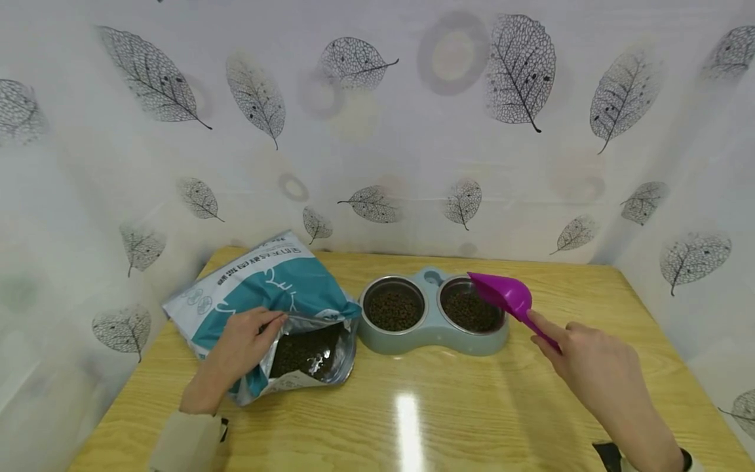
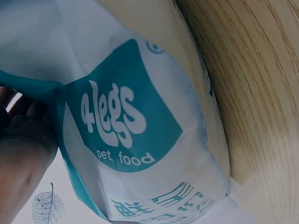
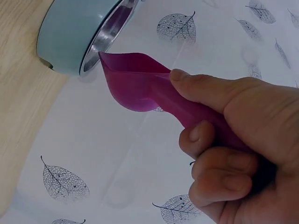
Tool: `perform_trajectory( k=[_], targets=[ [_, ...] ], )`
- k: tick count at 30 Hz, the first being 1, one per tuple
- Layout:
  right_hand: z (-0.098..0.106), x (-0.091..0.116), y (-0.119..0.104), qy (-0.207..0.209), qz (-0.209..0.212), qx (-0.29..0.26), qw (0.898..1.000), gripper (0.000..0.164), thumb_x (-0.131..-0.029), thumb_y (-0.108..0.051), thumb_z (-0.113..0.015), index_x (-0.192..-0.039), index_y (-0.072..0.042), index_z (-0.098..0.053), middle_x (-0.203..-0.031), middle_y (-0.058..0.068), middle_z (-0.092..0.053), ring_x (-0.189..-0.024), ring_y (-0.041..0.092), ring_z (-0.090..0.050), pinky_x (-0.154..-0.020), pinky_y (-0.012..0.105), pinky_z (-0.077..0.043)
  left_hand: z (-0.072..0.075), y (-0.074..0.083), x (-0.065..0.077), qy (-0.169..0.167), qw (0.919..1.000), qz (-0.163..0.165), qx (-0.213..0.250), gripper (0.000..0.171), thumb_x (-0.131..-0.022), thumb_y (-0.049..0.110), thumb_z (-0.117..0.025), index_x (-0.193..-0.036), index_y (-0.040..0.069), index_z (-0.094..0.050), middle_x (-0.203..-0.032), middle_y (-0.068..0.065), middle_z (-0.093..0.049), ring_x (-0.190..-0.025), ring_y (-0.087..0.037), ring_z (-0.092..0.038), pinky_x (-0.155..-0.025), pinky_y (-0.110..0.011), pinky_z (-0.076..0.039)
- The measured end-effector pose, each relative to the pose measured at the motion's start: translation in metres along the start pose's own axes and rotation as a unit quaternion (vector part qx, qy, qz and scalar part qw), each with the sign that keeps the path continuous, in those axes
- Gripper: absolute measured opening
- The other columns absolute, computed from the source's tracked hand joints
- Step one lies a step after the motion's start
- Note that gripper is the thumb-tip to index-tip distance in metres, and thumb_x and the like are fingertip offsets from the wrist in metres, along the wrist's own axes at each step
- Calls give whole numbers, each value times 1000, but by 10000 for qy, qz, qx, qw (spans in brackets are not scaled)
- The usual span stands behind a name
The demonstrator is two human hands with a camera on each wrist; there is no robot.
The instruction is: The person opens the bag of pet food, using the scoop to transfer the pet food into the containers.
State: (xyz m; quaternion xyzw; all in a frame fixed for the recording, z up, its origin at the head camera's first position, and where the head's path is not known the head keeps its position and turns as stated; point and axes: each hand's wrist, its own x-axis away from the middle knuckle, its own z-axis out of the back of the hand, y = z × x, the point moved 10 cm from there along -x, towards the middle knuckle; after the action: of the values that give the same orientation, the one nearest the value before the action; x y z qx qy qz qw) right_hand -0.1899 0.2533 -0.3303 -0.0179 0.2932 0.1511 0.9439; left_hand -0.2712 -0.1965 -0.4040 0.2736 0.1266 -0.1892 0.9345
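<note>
My right hand (image 1: 596, 367) grips the handle of a purple scoop (image 1: 507, 295), fingers curled round it in the right wrist view. The scoop's tip overlaps the right steel bowl of a pale blue double pet bowl (image 1: 433, 331). Brown kibble (image 1: 470, 311) covers the bottom of that bowl, and kibble (image 1: 394, 311) lies in the left one too. On the left, a teal and white pet food bag (image 1: 277, 275) lies with its mouth towards me, dark kibble (image 1: 301, 354) inside. The fingers of my left hand (image 1: 242, 344) pinch the upper edge of its opening.
A yellow wood-grain table (image 1: 472, 406) carries everything. White sheeting with a leaf print (image 1: 383, 131) rises close behind the table and along both sides. The bag's mouth lies right beside the left end of the double bowl.
</note>
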Motion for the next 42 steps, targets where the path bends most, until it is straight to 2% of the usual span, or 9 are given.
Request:
perform_trajectory(
  k=[2, 5, 8, 11, 15, 23, 28, 32, 42],
  targets=[
    [-1, -1, 0, 17, -7, -277, 9996, 78, -103, -68, -22, -117, -19, -80, -53, -11, -27, -48, 2, -15, -41, 20, -15, 0, 0, 0, -13, 10000, 8, 3, 20, -100, 11, -64, -111, 1, -79, -72, 4, -58, -59, 1, -41, -53, -23, -39],
    [-5, -3, 1, -128, -154, -1140, 9933, 41, -101, -49, -62, -116, -16, -80, -52, -17, -28, -48, -6, -15, -39, 18, -17, 0, 0, 0, -31, 10000, -1, 15, 20, -100, 11, -64, -111, 1, -79, -73, 4, -59, -60, 1, -42, -53, -23, -39],
    [-15, -2, 2, -684, -672, -2191, 9710, 31, -88, -27, -82, -117, -16, -80, -52, -20, -35, -46, -9, -19, -38, 18, -24, 0, 0, -1, -16, 10000, -27, 11, 20, -100, 10, -64, -111, 1, -79, -74, 3, -60, -60, 1, -42, -53, -23, -39],
    [-28, 2, 1, -1512, -1403, -2960, 9327, 32, -91, -30, -79, -122, -20, -78, -58, -17, -53, -45, -4, -25, -37, 22, -29, 0, 0, -2, -6, 10000, -37, -3, 20, -100, 10, -64, -111, 0, -78, -74, 3, -61, -60, 1, -42, -53, -23, -39],
    [-43, 9, -12, -2279, -1875, -3618, 8843, 33, -95, -36, -73, -125, -24, -76, -74, -9, -68, -47, 0, -28, -39, 25, -33, 0, -1, -1, -28, 10000, 16, 18, 21, -101, 11, -64, -112, 1, -78, -74, 3, -60, -60, 1, -42, -53, -23, -39],
    [-67, 16, -54, -2872, -1651, -4723, 8168, 32, -97, -32, -71, -126, -18, -76, -67, -8, -51, -51, -1, -37, -41, 24, -34, 0, -1, -1, 9, 10000, 0, -9, 20, -100, 10, -65, -111, 0, -79, -74, 2, -61, -59, 1, -42, -53, -23, -39],
    [-77, 17, -84, -3165, -1413, -5130, 7853, 36, -99, -33, -68, -130, -14, -73, -66, -7, -52, -51, -2, -39, -40, 21, -34, -1, -2, -1, -12, 10000, 28, -32, 21, -100, 11, -65, -112, 0, -78, -74, 2, -61, -59, 1, -42, -53, -23, -39],
    [-85, 14, -105, -3352, -1331, -5302, 7674, 38, -101, -35, -65, -131, -13, -71, -65, -6, -53, -51, -1, -41, -41, 18, -34, 0, -1, -1, 33, 10000, -38, -36, 20, -99, 10, -65, -111, -1, -79, -72, 3, -60, -59, 1, -42, -53, -23, -39],
    [-102, 3, -144, -3725, -1284, -5343, 7479, 33, -104, -31, -60, -130, -16, -73, -53, -6, -46, -40, 2, -31, -37, 17, -28, 0, -2, -1, 6, 10000, -6, -46, 19, -100, 10, -65, -109, 1, -79, -72, 4, -59, -60, 1, -42, -54, -23, -39]
  ],
)
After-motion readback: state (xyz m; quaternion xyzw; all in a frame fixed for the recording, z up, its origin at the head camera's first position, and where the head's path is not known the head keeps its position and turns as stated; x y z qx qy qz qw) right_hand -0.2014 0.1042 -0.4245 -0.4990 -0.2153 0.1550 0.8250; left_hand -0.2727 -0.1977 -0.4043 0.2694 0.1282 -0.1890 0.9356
